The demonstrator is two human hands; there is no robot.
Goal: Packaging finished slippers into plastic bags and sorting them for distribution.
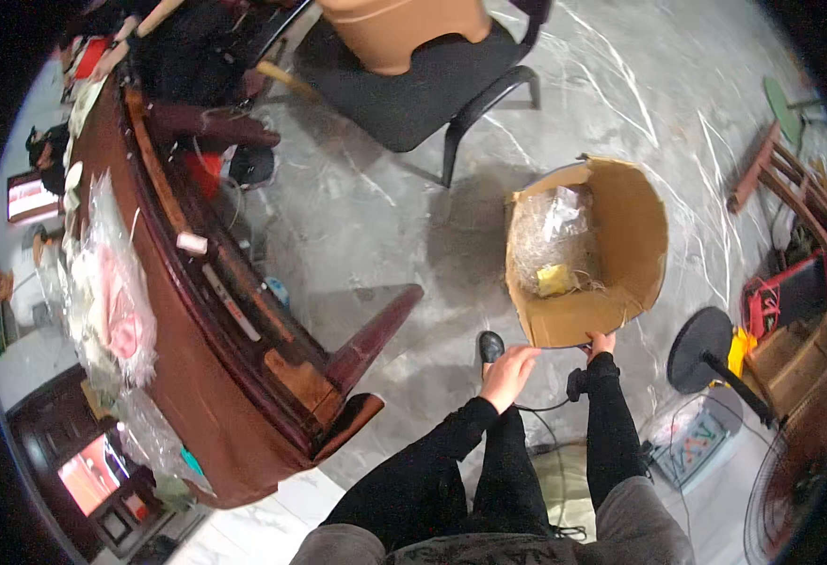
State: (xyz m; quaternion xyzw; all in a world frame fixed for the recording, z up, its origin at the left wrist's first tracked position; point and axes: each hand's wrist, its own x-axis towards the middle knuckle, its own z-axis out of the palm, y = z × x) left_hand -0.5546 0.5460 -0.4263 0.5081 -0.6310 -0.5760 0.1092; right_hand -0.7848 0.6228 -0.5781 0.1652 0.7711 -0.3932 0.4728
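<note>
An open brown cardboard box point(634, 235) stands on the grey floor in front of me. Crumpled clear plastic point(550, 235) and a small yellow item point(554, 280) lie inside it. My right hand point(602, 343), in a black sleeve, grips the near edge of the box. My left hand point(509, 372) is just left of that, fingers loosely apart, reaching to the box's near left corner and holding nothing that I can see. The toe of a black shoe point(490, 346) shows beside my left hand.
A curved dark wooden desk point(216, 395) on the left carries plastic bags point(112, 301). A black chair point(432, 89) with a tan bin point(404, 28) on it stands behind. A black fan base point(700, 348), red equipment point(771, 301) and wooden furniture point(790, 184) crowd the right. Cables point(545, 414) trail by my feet.
</note>
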